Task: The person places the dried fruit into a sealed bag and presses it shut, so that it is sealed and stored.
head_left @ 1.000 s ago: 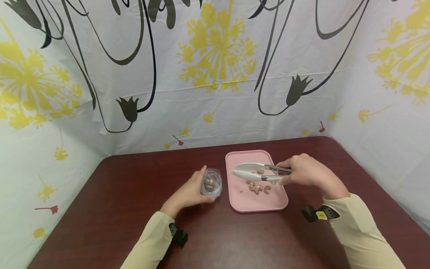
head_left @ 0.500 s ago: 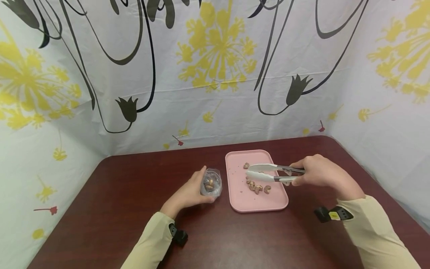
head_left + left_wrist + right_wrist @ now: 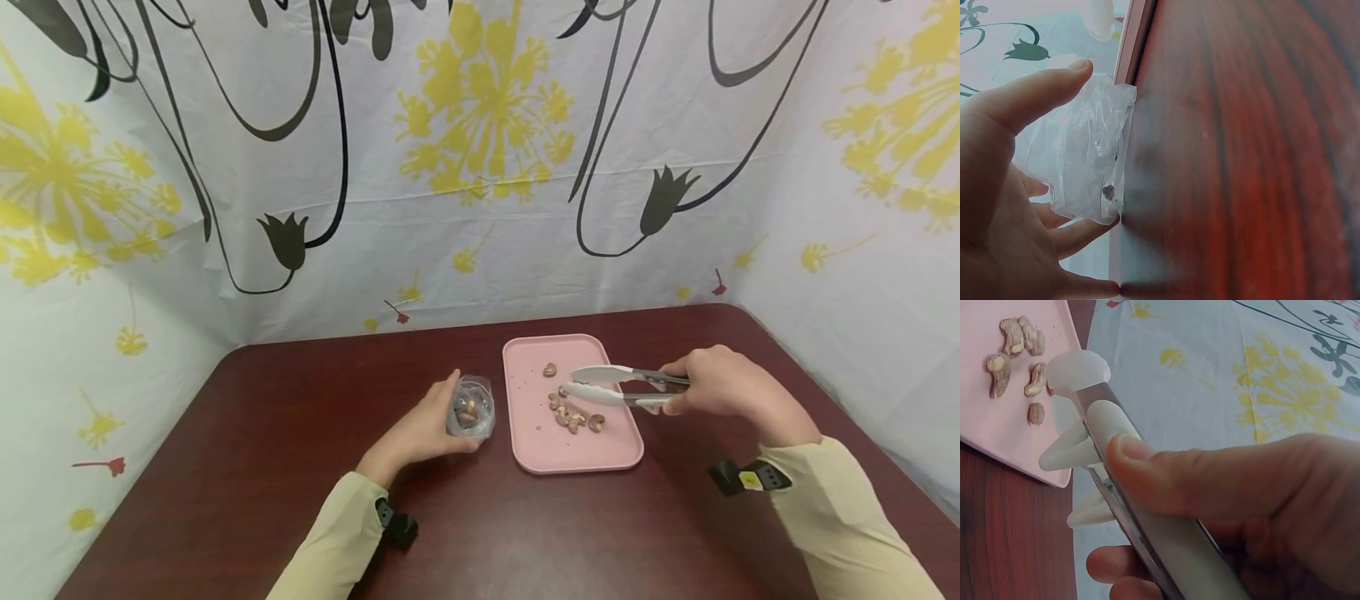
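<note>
head view, clear bag: the clear plastic bag (image 3: 484,422) stands on the dark red counter (image 3: 307,417), just beside the tray, its mouth facing up and a few bagged cashews (image 3: 468,412) inside (whether a cup lines it is hard to tell).
head view, left grip: the person's left grip (image 3: 429,427) curves round the bag, thumb on the near side.
head view, pink tray: the pink tray (image 3: 528,360) holds the tray cashews (image 3: 575,422), most in a loose cluster, one lying apart towards the far edge.
head view, tongs: the person's right grip (image 3: 723,385) holds the tongs (image 3: 611,397), tips slightly parted over the tray near the cluster, with no nut visible between them.
left wrist view, clear bag: the crinkled plastic lies between the thumb (image 3: 1041,94) and the other fingers; one small dark piece (image 3: 1108,192) shows through it, too unclear to name.
right wrist view, tongs: thumb on one arm, fingers round the other side; the white head hides part of the tray, so contact with a nut cannot be told.
step in hand: judging by the apparently unladen tips, the person is at the choosing stage, bag steadied, tongs readied.
next move: it would seem to call for tips lowered astride one nut and a gentle squeeze, since curved nuts may slip.
</note>
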The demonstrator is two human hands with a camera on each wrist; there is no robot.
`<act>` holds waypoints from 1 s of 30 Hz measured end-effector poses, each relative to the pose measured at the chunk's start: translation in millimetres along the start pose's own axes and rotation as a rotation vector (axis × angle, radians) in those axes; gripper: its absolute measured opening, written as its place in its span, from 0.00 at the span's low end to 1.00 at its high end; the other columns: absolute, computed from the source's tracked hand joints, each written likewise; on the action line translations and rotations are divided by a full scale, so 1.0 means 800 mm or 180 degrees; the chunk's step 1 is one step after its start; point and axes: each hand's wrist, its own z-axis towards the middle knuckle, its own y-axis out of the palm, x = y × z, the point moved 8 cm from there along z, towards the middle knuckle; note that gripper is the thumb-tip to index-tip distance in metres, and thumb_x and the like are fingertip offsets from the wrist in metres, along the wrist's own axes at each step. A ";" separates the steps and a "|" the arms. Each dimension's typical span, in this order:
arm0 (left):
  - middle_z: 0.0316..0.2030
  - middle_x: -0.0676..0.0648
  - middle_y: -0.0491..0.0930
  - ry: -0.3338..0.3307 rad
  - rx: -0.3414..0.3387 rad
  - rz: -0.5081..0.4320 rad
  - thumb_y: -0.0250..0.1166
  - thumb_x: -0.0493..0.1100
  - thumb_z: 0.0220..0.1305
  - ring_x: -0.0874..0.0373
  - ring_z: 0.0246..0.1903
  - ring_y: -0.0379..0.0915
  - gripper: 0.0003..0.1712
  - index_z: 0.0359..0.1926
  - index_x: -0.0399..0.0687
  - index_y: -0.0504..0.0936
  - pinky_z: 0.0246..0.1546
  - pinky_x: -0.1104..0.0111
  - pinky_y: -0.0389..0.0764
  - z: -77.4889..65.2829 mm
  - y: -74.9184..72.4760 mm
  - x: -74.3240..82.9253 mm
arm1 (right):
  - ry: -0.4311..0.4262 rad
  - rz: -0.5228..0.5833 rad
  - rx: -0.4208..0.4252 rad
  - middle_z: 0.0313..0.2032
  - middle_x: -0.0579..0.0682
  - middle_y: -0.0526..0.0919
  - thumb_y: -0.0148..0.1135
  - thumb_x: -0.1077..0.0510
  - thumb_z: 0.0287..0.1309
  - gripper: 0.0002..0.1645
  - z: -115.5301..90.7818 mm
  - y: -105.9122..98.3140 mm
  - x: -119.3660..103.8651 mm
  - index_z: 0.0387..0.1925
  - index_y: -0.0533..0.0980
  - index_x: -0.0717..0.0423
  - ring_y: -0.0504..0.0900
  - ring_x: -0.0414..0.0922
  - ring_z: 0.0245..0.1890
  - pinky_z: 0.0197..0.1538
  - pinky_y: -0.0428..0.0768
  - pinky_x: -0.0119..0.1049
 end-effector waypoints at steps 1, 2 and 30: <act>0.70 0.35 0.54 -0.0003 -0.0002 -0.0002 0.75 0.54 0.48 0.46 0.63 0.63 0.65 0.75 0.41 0.43 0.61 0.53 0.68 0.000 0.000 0.000 | 0.0007 -0.0006 -0.0011 0.27 0.45 0.82 0.74 0.46 0.41 0.31 0.000 0.001 0.000 0.48 0.81 0.59 0.74 0.45 0.29 0.32 0.73 0.43; 0.70 0.35 0.54 -0.0007 -0.0007 -0.0006 0.75 0.54 0.48 0.46 0.63 0.63 0.65 0.75 0.41 0.42 0.61 0.52 0.68 0.000 0.000 -0.001 | 0.0010 -0.0014 -0.0013 0.27 0.45 0.82 0.74 0.46 0.41 0.31 0.001 0.001 0.001 0.47 0.82 0.59 0.74 0.45 0.28 0.32 0.73 0.43; 0.70 0.37 0.53 -0.0078 -0.0043 0.0018 0.75 0.55 0.47 0.47 0.63 0.63 0.66 0.75 0.43 0.41 0.62 0.52 0.68 0.001 0.000 -0.004 | 0.0001 -0.0126 -0.0076 0.25 0.44 0.80 0.74 0.50 0.40 0.22 0.015 0.012 -0.001 0.40 0.83 0.55 0.73 0.43 0.25 0.28 0.71 0.41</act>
